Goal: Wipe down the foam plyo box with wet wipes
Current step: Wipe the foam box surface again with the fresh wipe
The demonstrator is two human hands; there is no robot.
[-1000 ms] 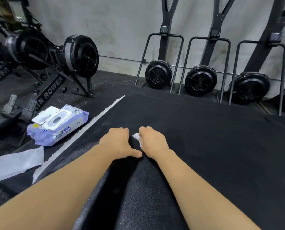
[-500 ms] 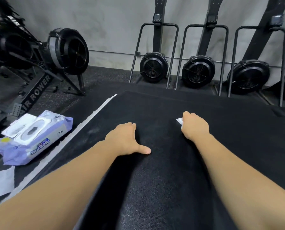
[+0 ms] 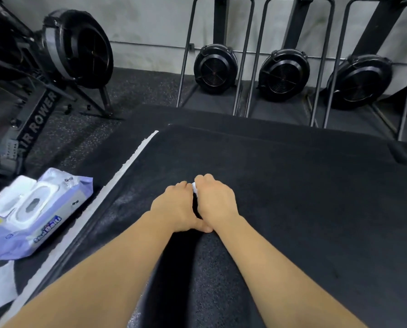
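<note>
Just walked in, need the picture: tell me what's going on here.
A person is wiping the black foam plyo box. The right hand holds a white wet wipe against its top; the left hand rests on the box beside it, thumb touching. An open wipes pack lies at the left.

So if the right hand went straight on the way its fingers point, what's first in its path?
Seemingly nothing: only bare foam plyo box top lies ahead of the right hand up to the far edge. The left hand sits beside that line.

Wipes pack (image 3: 39, 214) left of plyo box (image 3: 316, 209); rower (image 3: 77, 48) behind pack, fans (image 3: 283, 74) behind box.
</note>
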